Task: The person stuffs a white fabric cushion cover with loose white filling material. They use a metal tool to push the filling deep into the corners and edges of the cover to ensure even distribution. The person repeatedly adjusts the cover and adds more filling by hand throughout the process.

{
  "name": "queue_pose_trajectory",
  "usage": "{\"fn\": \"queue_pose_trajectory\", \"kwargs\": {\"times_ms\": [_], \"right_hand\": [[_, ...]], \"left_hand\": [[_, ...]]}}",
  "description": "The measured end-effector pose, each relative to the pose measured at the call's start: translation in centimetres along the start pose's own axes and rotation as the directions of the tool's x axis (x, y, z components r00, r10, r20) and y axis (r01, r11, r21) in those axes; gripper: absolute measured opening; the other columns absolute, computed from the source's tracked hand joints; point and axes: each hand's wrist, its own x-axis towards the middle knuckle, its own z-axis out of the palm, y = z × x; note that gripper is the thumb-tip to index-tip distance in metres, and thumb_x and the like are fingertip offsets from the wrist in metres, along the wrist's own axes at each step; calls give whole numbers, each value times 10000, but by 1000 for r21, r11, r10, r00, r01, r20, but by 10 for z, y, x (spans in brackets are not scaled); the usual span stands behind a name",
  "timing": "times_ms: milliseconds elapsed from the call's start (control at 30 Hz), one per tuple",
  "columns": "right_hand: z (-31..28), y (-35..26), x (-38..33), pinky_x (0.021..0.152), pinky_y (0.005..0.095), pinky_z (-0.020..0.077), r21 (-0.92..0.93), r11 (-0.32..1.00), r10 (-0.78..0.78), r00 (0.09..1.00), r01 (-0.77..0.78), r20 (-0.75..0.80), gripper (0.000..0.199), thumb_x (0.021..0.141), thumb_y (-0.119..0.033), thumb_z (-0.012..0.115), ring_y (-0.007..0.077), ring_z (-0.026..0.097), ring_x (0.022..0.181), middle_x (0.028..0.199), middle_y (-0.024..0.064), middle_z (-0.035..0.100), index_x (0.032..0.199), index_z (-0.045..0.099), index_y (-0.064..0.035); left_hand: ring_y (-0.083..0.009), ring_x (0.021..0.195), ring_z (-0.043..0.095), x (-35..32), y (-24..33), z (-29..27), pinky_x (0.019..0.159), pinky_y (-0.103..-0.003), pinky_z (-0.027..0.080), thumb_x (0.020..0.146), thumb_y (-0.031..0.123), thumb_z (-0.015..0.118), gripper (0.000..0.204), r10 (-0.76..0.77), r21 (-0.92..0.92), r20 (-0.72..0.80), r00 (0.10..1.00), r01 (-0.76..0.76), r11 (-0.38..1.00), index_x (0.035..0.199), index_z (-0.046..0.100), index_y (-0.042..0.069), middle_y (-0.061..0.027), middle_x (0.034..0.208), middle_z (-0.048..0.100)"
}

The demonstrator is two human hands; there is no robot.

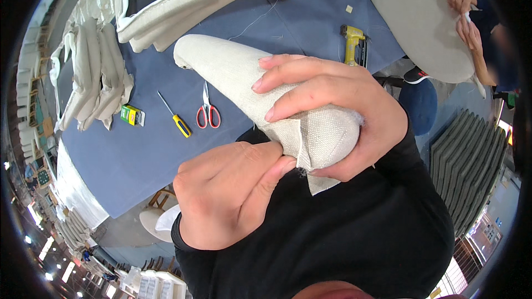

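A long beige fabric-covered padded piece [227,63] slants up and left from my chest over the table. My right hand [349,105] is closed round its near end, fingers across the top and thumb underneath. Folded fabric flaps [299,138] with a raw edge stand out at that end. My left hand [230,191] is closed, its thumb and forefinger pinching the fabric at the fold. Its fingertips are partly hidden. Beyond my hands, red-handled scissors [208,112], a yellow-handled screwdriver [177,120] and a small green-and-yellow box [132,115] lie on the table.
A yellow staple gun [353,45] rests on the blue-grey table [138,166]. Stacked beige covers [91,77] and a larger beige piece [188,14] occupy the far left. At right, another person's hands [465,16] hold a beige panel [424,27]. Dark panels [468,160] are stacked below.
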Motion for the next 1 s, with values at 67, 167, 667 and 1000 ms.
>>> {"fn": "queue_pose_trajectory", "kwargs": {"times_ms": [67,167,667,1000], "right_hand": [[0,0,0,1195,560,405,13,1000,4,1000,-4,-23,708,575,-111,917,464,610,1340,1373,313,639,1236,727,58],[-5,4,1,1196,558,409,28,1000,-8,1000,9,-24,714,565,-109,920,463,631,1315,1358,312,651,1231,728,63],[-13,7,9,1217,578,383,-52,997,-53,998,55,47,727,549,-143,883,436,650,1300,1364,322,646,1225,716,66],[4,3,8,1218,575,380,-47,998,-42,996,46,84,752,549,-150,886,438,641,1319,1384,320,643,1248,708,64]], "left_hand": [[-265,538,615,1,0,0,505,-345,463,865,109,843,130,-19,-20,-12,1000,19,1000,883,747,23,-98,665,636],[-264,554,638,1,-4,-2,514,-329,474,859,104,847,121,-48,-48,-24,999,46,998,876,760,21,-102,682,666],[-208,545,650,-16,-29,-6,522,-296,472,857,73,841,77,-133,-208,-31,991,123,970,855,784,22,-82,663,689],[-237,518,610,-23,-6,-12,493,-317,447,860,64,848,89,-126,-97,-30,992,122,988,855,769,23,-93,657,654]]}}
